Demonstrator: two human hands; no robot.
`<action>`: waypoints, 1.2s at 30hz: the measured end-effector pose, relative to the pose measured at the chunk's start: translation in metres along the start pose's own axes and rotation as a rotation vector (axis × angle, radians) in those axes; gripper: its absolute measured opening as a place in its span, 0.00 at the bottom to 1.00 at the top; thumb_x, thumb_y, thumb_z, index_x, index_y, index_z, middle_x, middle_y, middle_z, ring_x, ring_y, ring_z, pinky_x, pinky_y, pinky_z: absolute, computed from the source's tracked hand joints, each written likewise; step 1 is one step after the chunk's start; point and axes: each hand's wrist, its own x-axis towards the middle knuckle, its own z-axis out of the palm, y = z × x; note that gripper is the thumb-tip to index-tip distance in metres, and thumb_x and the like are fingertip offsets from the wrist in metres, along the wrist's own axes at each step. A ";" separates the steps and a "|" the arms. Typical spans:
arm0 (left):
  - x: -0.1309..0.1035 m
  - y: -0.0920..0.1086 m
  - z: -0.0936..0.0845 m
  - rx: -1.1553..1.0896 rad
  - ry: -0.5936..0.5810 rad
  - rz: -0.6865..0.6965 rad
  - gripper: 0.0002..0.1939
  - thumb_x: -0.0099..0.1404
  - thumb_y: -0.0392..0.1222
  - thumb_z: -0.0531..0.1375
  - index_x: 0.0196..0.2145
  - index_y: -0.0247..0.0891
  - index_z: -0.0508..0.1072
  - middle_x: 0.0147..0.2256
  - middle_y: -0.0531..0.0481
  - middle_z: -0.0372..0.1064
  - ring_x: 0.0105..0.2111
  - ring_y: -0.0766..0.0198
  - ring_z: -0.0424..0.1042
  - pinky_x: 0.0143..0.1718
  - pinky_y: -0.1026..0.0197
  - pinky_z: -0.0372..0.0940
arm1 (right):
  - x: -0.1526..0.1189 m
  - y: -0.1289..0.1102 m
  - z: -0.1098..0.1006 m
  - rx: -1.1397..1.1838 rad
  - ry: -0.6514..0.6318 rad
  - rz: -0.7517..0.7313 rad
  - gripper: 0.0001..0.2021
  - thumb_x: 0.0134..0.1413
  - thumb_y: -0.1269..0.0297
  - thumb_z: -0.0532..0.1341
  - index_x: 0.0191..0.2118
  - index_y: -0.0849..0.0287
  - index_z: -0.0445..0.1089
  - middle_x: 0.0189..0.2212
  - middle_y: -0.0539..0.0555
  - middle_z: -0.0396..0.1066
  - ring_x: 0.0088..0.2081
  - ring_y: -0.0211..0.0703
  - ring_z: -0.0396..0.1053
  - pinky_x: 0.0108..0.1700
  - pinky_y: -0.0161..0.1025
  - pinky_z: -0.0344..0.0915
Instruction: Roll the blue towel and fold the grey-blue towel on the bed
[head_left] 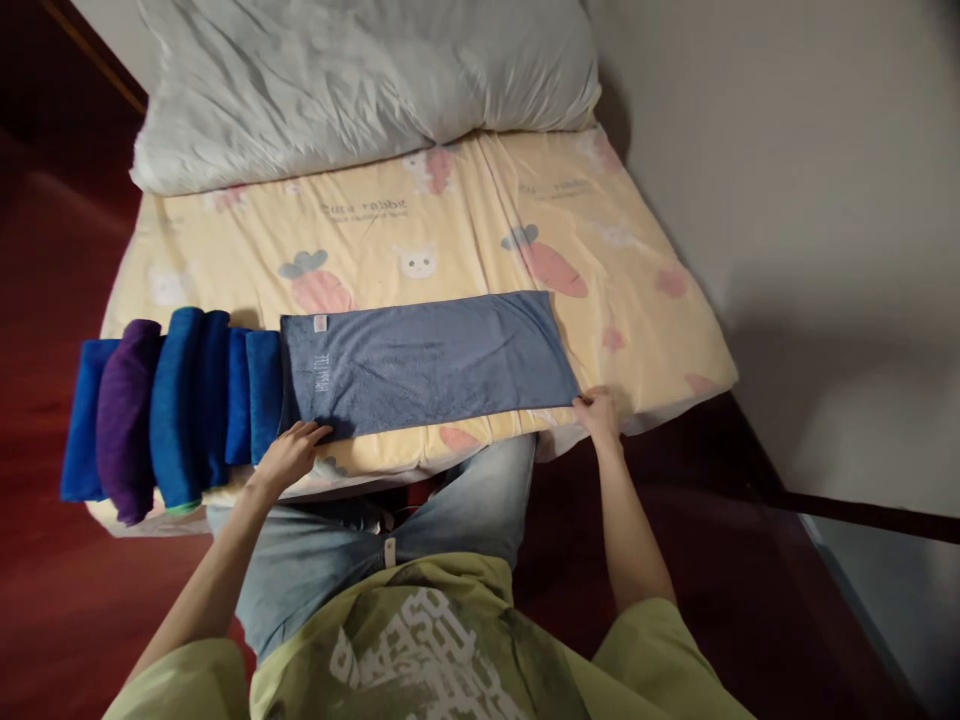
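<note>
A grey-blue towel lies flat in a long strip across the near part of a bed with a yellow carrot-print sheet. My left hand rests on the towel's near left corner, fingers spread. My right hand pinches the towel's near right corner at the mattress edge. Left of the towel stands a row of rolled towels, several blue and one purple, touching each other.
A large white pillow fills the head of the bed. A pale wall runs along the right side. Dark red floor lies to the left and under my knees in jeans.
</note>
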 end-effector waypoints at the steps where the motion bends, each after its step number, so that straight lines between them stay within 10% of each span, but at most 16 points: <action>1: -0.001 -0.002 -0.003 0.002 -0.029 -0.003 0.29 0.58 0.28 0.51 0.52 0.42 0.79 0.45 0.41 0.76 0.47 0.50 0.74 0.51 0.53 0.70 | -0.005 -0.008 0.002 -0.076 0.089 -0.121 0.17 0.50 0.65 0.63 0.47 0.62 0.75 0.42 0.65 0.77 0.48 0.59 0.75 0.50 0.52 0.73; 3: 0.000 0.001 -0.009 0.020 -0.070 -0.032 0.29 0.56 0.27 0.51 0.50 0.43 0.79 0.46 0.42 0.77 0.48 0.50 0.74 0.50 0.52 0.71 | -0.017 -0.028 0.011 -0.184 0.163 -0.370 0.23 0.58 0.62 0.59 0.59 0.61 0.71 0.58 0.67 0.70 0.61 0.61 0.67 0.63 0.58 0.64; 7: 0.014 0.039 -0.017 0.031 0.031 -0.060 0.23 0.64 0.31 0.51 0.50 0.42 0.80 0.52 0.39 0.75 0.55 0.45 0.71 0.54 0.45 0.69 | -0.047 -0.068 0.049 -0.245 -0.094 -0.753 0.27 0.69 0.56 0.51 0.69 0.57 0.62 0.73 0.59 0.50 0.74 0.56 0.47 0.73 0.59 0.47; 15: 0.055 0.120 0.041 -0.163 0.263 -0.126 0.31 0.75 0.50 0.48 0.72 0.40 0.59 0.74 0.40 0.40 0.75 0.39 0.33 0.70 0.28 0.34 | -0.073 -0.070 0.108 -0.429 -0.244 -0.783 0.32 0.73 0.50 0.47 0.75 0.57 0.50 0.76 0.57 0.36 0.76 0.62 0.31 0.73 0.68 0.37; 21: 0.065 0.086 0.037 -0.236 0.212 -0.139 0.30 0.76 0.53 0.47 0.70 0.43 0.62 0.75 0.44 0.39 0.75 0.40 0.34 0.71 0.30 0.34 | -0.012 -0.078 0.097 -0.477 -0.189 -0.664 0.32 0.73 0.49 0.45 0.75 0.61 0.51 0.76 0.61 0.39 0.76 0.64 0.35 0.72 0.68 0.40; 29: 0.156 0.005 -0.005 -0.241 0.353 -0.466 0.37 0.75 0.55 0.48 0.73 0.30 0.54 0.75 0.33 0.34 0.74 0.36 0.30 0.71 0.29 0.30 | 0.118 -0.128 0.124 -0.534 -0.156 -0.543 0.35 0.73 0.48 0.41 0.74 0.67 0.50 0.75 0.67 0.41 0.75 0.60 0.40 0.73 0.63 0.43; 36: 0.183 -0.024 0.001 -0.255 0.434 -0.502 0.38 0.74 0.57 0.54 0.72 0.30 0.55 0.75 0.34 0.33 0.74 0.39 0.30 0.70 0.30 0.29 | 0.163 -0.119 0.132 -0.506 -0.019 -0.476 0.35 0.73 0.46 0.37 0.75 0.61 0.48 0.75 0.64 0.41 0.76 0.58 0.36 0.71 0.71 0.37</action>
